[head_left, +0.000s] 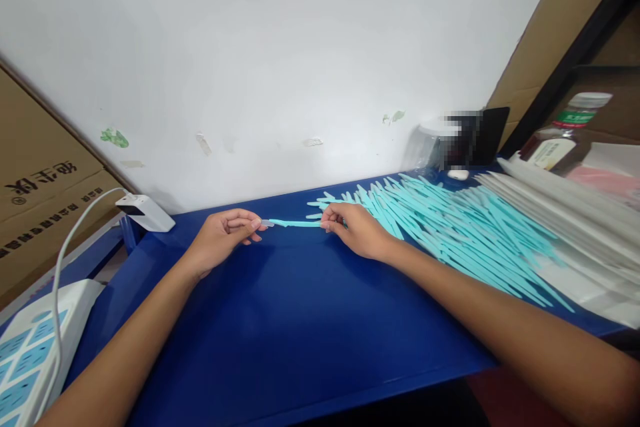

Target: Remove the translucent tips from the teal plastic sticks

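Observation:
Between my hands, just above the blue table (280, 320), a slim turquoise stick (300, 223) shaped like an eyebrow razor lies nearly level. Its right end is pinched in the thumb and fingers of my right hand (353, 227). My left hand (227, 233) grips a small clear cap (267, 223) at the stick's left end, fingers closed on it. Whether the cap is seated on the stick or only touching it, I cannot tell. Beside and behind my right hand spreads a loose pile of similar turquoise sticks (450, 227), several with pale, translucent ends.
A white power strip (75, 320) and a white charger (147, 212) with a cable flank my left arm. At right are stacked white bags (565, 227), a capped bottle (560, 137) and a clear jar (425, 147). A white wall (280, 67) rises behind; a cardboard box (45, 193) stands left.

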`<action>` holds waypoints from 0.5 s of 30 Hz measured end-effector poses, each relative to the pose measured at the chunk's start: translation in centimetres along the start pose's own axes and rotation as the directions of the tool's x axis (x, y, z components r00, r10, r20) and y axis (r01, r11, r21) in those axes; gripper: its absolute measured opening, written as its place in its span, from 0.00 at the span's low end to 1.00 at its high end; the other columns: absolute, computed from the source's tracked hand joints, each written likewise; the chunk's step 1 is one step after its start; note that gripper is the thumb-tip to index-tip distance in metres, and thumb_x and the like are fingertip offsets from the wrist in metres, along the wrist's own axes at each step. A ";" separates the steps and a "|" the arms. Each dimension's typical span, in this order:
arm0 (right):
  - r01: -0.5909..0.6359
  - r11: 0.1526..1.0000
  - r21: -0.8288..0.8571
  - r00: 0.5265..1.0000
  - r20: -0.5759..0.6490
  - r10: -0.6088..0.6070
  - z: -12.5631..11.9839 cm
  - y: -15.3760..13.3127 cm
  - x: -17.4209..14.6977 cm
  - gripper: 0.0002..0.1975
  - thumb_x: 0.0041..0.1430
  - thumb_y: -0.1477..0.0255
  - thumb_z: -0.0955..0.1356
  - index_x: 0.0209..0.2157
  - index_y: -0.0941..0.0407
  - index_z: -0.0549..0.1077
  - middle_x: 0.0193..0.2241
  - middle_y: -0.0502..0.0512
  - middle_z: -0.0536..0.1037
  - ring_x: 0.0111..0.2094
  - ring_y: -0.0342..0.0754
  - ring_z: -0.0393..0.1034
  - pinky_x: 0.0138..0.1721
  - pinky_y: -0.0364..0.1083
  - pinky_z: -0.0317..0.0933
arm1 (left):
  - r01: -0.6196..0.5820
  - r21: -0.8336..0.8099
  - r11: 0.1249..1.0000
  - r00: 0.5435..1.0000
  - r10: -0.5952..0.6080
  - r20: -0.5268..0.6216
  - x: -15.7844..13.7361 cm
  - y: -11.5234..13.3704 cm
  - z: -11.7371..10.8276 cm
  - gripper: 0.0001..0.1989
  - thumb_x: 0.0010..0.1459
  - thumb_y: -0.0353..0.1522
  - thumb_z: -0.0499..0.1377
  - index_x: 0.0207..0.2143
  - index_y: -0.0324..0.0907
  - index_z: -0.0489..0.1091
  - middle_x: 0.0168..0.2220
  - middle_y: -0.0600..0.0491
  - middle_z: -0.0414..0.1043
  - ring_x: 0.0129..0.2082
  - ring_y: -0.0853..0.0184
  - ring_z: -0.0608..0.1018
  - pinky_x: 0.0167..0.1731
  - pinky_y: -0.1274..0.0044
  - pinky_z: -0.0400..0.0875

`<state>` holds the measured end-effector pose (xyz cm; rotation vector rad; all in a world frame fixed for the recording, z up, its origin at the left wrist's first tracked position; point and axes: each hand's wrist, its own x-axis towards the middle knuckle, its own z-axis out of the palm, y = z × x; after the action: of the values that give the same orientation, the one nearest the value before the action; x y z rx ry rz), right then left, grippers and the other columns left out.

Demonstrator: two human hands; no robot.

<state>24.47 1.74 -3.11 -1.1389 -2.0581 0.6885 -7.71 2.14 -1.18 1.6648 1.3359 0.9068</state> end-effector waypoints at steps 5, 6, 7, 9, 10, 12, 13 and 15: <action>0.027 1.000 0.011 0.999 0.028 -0.027 0.0 -0.2 -0.1 0.06 0.67 0.75 0.68 0.35 0.56 0.76 0.31 0.51 0.82 0.32 0.46 0.74 0.35 0.44 0.62 | -0.014 0.006 1.000 0.999 0.014 0.031 -0.2 0.3 0.2 0.20 0.57 0.48 0.70 0.41 0.42 0.78 0.42 0.44 0.85 0.35 0.60 0.84 0.34 0.73 0.76; 0.031 0.999 0.017 0.999 0.032 -0.032 0.0 -0.4 -0.1 0.06 0.67 0.75 0.69 0.34 0.55 0.76 0.31 0.51 0.82 0.32 0.46 0.74 0.35 0.44 0.62 | -0.016 0.008 1.000 0.999 0.015 0.040 -0.2 0.3 0.2 0.20 0.57 0.47 0.70 0.42 0.42 0.78 0.42 0.45 0.85 0.35 0.61 0.84 0.34 0.73 0.75; 0.033 0.999 0.026 0.999 0.034 -0.034 0.1 -0.5 -0.2 0.06 0.67 0.75 0.69 0.34 0.55 0.77 0.31 0.51 0.82 0.31 0.45 0.74 0.34 0.44 0.62 | -0.017 0.010 1.000 0.999 0.017 0.052 -0.3 0.3 0.3 0.19 0.58 0.47 0.70 0.42 0.42 0.78 0.41 0.45 0.85 0.36 0.61 0.84 0.35 0.73 0.75; 0.029 0.999 0.042 0.999 0.031 -0.030 0.1 -0.9 -0.2 0.06 0.67 0.75 0.69 0.34 0.55 0.77 0.30 0.50 0.81 0.31 0.45 0.73 0.33 0.44 0.61 | -0.021 0.013 1.000 0.997 0.020 0.079 -0.5 0.4 0.5 0.18 0.58 0.46 0.70 0.42 0.41 0.79 0.40 0.46 0.85 0.35 0.62 0.84 0.36 0.74 0.75; 0.023 0.998 0.050 0.999 0.028 -0.025 0.1 -1.1 -0.3 0.06 0.66 0.75 0.69 0.33 0.56 0.77 0.30 0.50 0.81 0.30 0.44 0.73 0.33 0.43 0.61 | -0.023 0.011 1.000 0.996 0.021 0.091 -0.6 0.5 0.6 0.17 0.59 0.45 0.70 0.41 0.41 0.79 0.40 0.46 0.85 0.35 0.62 0.84 0.36 0.74 0.75; 0.009 0.998 0.067 1.000 0.021 -0.010 0.1 -1.3 -0.3 0.06 0.66 0.76 0.70 0.33 0.56 0.77 0.30 0.50 0.81 0.30 0.44 0.72 0.33 0.43 0.61 | -0.028 -0.005 1.000 0.995 0.028 0.100 -0.7 0.6 0.8 0.16 0.59 0.44 0.70 0.41 0.41 0.79 0.39 0.46 0.85 0.34 0.63 0.84 0.35 0.75 0.75; 0.002 0.997 0.074 1.000 0.016 -0.003 0.0 -1.4 -0.3 0.06 0.66 0.76 0.70 0.32 0.56 0.77 0.29 0.50 0.81 0.30 0.44 0.72 0.33 0.43 0.61 | -0.032 -0.016 0.999 0.994 0.033 0.100 -0.7 0.7 0.9 0.16 0.59 0.44 0.70 0.40 0.40 0.79 0.39 0.46 0.85 0.33 0.64 0.84 0.35 0.75 0.74; -0.002 0.996 0.088 1.000 0.012 0.001 -0.1 -1.5 -0.4 0.06 0.65 0.77 0.70 0.32 0.56 0.77 0.29 0.50 0.81 0.30 0.43 0.72 0.33 0.42 0.61 | -0.037 -0.032 0.999 0.994 0.040 0.099 -0.8 0.7 1.1 0.15 0.60 0.43 0.70 0.41 0.40 0.79 0.38 0.46 0.85 0.32 0.65 0.83 0.34 0.75 0.74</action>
<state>23.92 0.70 -2.11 -1.0886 -2.0167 0.7803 -6.61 1.15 -1.02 1.6955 1.2211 0.8502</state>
